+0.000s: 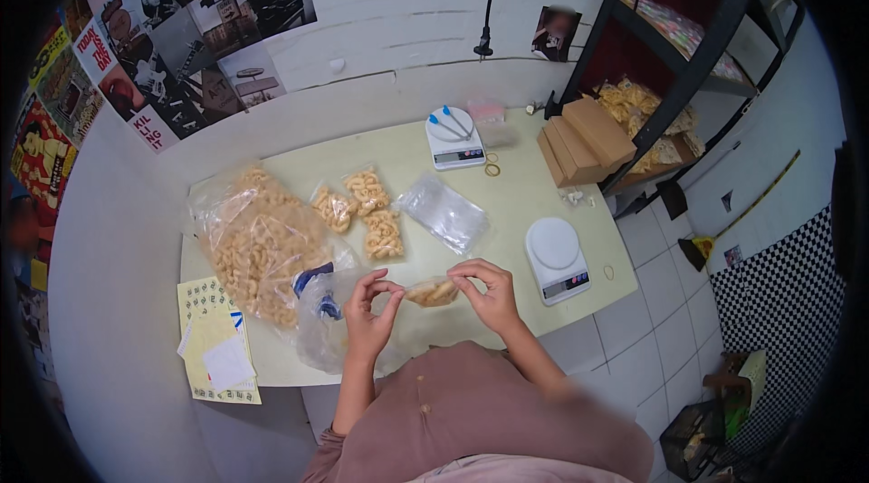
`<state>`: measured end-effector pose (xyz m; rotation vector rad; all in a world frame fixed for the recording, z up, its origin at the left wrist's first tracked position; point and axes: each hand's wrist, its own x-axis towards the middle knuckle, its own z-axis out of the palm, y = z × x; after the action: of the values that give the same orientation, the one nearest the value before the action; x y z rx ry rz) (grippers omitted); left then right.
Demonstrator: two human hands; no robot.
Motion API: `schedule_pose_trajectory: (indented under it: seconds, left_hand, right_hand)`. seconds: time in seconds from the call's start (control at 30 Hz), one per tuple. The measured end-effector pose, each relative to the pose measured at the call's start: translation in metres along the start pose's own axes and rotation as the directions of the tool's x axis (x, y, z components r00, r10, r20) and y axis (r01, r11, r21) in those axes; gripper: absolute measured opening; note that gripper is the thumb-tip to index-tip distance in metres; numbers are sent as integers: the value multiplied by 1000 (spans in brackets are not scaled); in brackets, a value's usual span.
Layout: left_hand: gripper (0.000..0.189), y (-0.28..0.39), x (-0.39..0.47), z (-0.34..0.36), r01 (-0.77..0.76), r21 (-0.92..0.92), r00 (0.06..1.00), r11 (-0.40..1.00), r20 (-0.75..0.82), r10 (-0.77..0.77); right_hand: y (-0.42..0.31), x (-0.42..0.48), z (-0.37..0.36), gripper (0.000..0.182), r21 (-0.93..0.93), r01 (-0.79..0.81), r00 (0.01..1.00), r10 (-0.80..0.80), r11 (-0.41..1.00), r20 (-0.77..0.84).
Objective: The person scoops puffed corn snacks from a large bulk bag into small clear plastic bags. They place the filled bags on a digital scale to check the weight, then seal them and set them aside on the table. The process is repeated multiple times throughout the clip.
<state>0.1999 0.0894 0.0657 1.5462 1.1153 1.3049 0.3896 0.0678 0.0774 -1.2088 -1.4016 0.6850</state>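
Between my hands, near the table's front edge, is a small clear plastic bag of curled snacks (pixel 432 293). My left hand (pixel 372 310) pinches its left end and my right hand (pixel 487 293) pinches the right end. Beyond it lie several filled snack packets (pixel 383 235) and a stack of flat clear plastic bags (pixel 445 213). A large clear bag full of curled snacks (pixel 254 249) rests on the left, beside a crumpled translucent plastic bag (pixel 322 340) with blue print. A white digital scale (pixel 555 259) is to the right of my right hand.
Another white scale (pixel 455 137) holds blue-tipped tools, with rubber bands (pixel 492 169) beside it. Cardboard boxes (pixel 587 140) stand at the table's back right, near a black-framed shelf (pixel 686 69). Yellow sheets and papers (pixel 218 347) overhang the front left edge. A plug (pixel 483 47) hangs above.
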Motion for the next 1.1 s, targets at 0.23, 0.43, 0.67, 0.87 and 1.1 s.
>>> schedule_pose_trajectory:
  seconds: [0.23,0.43,0.67,0.87,1.1]
  left_hand:
    - [26,-5,11,4,-75,-34,996,997,-49,73]
    - [31,-15,10,3,-58,-74,998,996,-23,57]
    - [42,-12,9,14,19,-254,999,967,35,-11]
    - [45,-17,10,13,-99,-236,994,967,18,106]
    - [39,-16,9,15,-30,-281,999,959,19,37]
  right_hand:
    - [1,13,7,5,24,-33,999,34,999,-29]
    - [10,15,8,6,59,-47,999,46,997,25]
    - [19,14,12,7,234,-88,994,71,968,80]
    - [21,16,15,8,239,-84,986,47,967,157]
    - [18,19,14,5,195,-84,974,39,977,224]
